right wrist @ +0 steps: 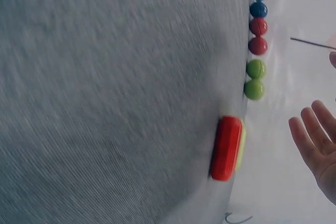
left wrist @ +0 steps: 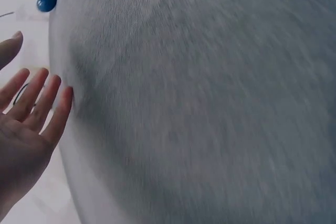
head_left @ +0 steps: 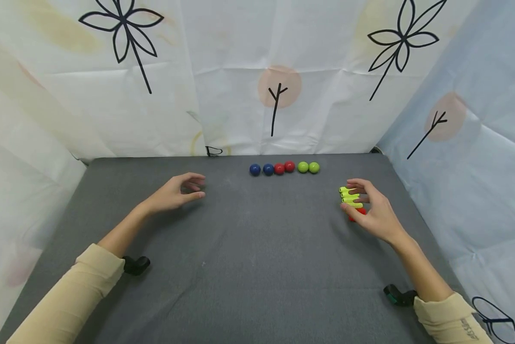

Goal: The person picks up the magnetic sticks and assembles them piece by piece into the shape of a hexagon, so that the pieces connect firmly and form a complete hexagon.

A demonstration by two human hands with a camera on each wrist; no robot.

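Note:
My left hand (head_left: 173,193) hovers over the left part of the grey table, fingers loosely bent and thumb apart. In the left wrist view that hand (left wrist: 26,142) shows spread fingers with nothing in them. My right hand (head_left: 378,215) is above several yellow tubes (head_left: 348,200) lying side by side and a red faceted piece (head_left: 361,210), partly covering them. From the right wrist view, the fingers (right wrist: 310,129) are relaxed and apart from the red piece (right wrist: 227,148). One yellow tube (right wrist: 241,148) shows behind it.
Along the table's (head_left: 257,248) back edge stands a row of balls: two blue balls (head_left: 261,169), two red balls (head_left: 284,167) and two green balls (head_left: 308,167). A printed white cloth (head_left: 231,110) hangs behind and at both sides. Black straps (head_left: 136,265) sit at the wrists.

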